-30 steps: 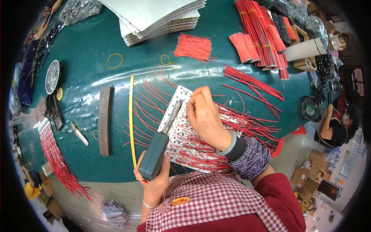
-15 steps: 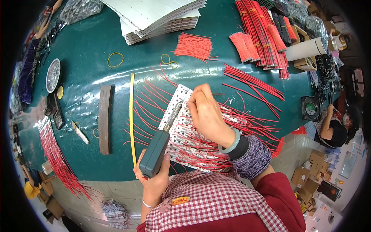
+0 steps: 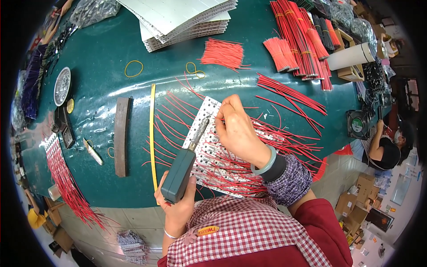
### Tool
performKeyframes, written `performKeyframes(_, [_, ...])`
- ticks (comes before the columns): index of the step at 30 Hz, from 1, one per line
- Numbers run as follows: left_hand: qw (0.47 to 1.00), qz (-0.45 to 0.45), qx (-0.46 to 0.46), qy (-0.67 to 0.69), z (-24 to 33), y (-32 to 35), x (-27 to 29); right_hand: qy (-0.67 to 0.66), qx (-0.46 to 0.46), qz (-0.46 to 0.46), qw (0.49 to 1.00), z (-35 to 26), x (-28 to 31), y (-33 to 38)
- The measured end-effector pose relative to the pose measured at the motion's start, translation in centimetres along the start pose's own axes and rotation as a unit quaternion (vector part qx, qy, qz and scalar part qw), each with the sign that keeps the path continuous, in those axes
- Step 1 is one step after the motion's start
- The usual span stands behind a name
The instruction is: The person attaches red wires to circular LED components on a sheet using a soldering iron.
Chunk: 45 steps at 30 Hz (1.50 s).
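Note:
A white circuit panel (image 3: 205,149) lies on the green table (image 3: 102,89) with many red wires fanning out of both its sides. My left hand (image 3: 175,209) grips a dark green soldering iron (image 3: 182,171) whose metal tip points up at the panel's far end. My right hand (image 3: 238,131) rests on the panel with its fingers pinched on a red wire (image 3: 224,116) right beside the iron's tip. A pale bangle sits on that wrist.
A yellow strip (image 3: 152,133) and a brown block (image 3: 121,135) lie left of the panel. White panels (image 3: 178,20) are stacked at the back. Red wire bundles (image 3: 298,40) and a loose red pile (image 3: 222,53) lie far right. Another person (image 3: 384,149) sits at right.
The iron's tip and my right hand's fingers have stayed at the panel's far end, with only slight shifts. Nothing else has moved.

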<state>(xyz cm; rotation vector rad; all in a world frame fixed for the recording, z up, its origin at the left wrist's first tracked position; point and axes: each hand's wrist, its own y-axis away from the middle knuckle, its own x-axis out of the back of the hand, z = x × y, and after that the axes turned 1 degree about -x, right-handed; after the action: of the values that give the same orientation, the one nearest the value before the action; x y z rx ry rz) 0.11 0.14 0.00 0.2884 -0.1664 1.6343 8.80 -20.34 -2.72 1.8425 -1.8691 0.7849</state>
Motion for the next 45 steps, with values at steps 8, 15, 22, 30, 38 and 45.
performKeyframes(8, [0.999, -0.011, 0.027, 0.024, 0.0, 0.0, -0.3, 0.012, -0.041, 0.0, 0.999, 0.1, -0.1, -0.3])
performKeyframes(15, [0.999, -0.03, 0.002, -0.019, 0.0, 0.2, -0.1, 0.016, -0.024, -0.007, 1.0, 0.1, -0.1, -0.4])
performKeyframes(22, [0.996, -0.043, -0.015, -0.071, 0.5, -0.1, 0.2, 0.025, -0.014, -0.01, 1.0, 0.3, -0.1, -0.5])
performKeyframes(30, [0.998, -0.008, -0.045, -0.045, 0.7, 0.3, 0.5, 0.013, -0.018, -0.009, 1.0, 0.0, 0.1, -0.6])
performKeyframes(38, [1.0, -0.021, 0.002, -0.019, 0.3, 0.3, -0.1, 0.027, -0.044, -0.012, 0.999, 0.4, -0.2, -0.4])
performKeyframes(45, [0.998, -0.037, -0.009, -0.049, 0.1, 0.2, -0.1, 0.021, -0.02, -0.034, 0.999, 0.5, 0.2, -0.8])
